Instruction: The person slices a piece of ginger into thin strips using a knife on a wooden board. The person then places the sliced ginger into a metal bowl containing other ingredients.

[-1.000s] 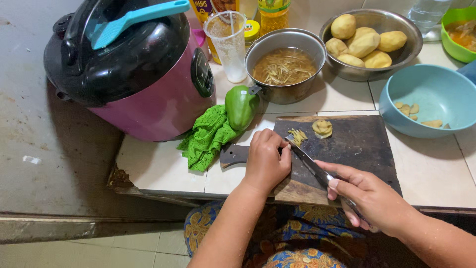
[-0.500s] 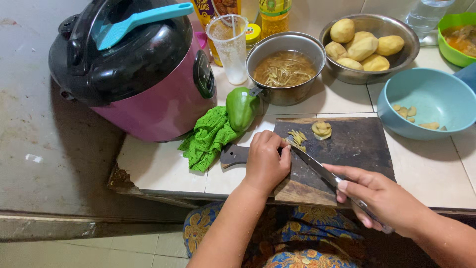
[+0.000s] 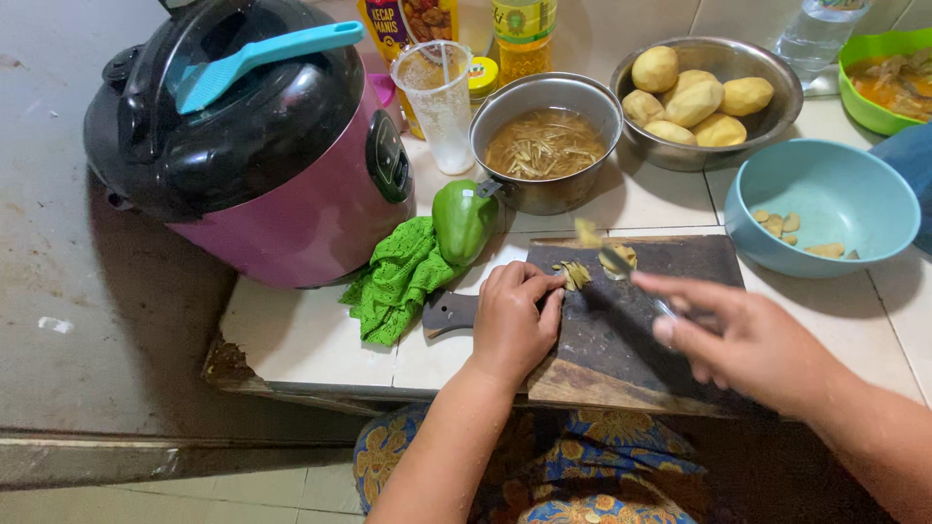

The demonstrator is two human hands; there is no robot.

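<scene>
Dark cutting board [image 3: 670, 320] at the counter's front edge, bearing a small heap of pale shreds [image 3: 575, 275] near its far left corner. Left hand [image 3: 513, 320]: curled palm-down on the board, fingertips closed narrowly just beside the shreds; whether anything is pinned beneath them cannot be told. Right hand [image 3: 752, 340]: fingers wrapped around the handle of a knife [image 3: 621, 267], blade lifted off the board and angled up toward the far edge.

Change from the earlier views: half a second ago the blade lay low across the board beside the left hand; it is now raised and motion-blurred, with a pale slice riding on or near its tip. This suggests a cut piece is being carried off the board rather than another stroke being made.

Surroundings, outward: green pepper [image 3: 463, 221] and green cloth [image 3: 398, 278] to the board's left; steel pot of shredded strips in liquid [image 3: 546, 144]; blue bowl [image 3: 820, 206] holding a few pale chips; steel bowl of peeled potatoes [image 3: 704, 97]; pink rice cooker [image 3: 257, 146].

Obscured: the knife's edge is smeared by blur; the slice on the board behind the blade is partly covered; the board's handle end shows only beside the left wrist.
</scene>
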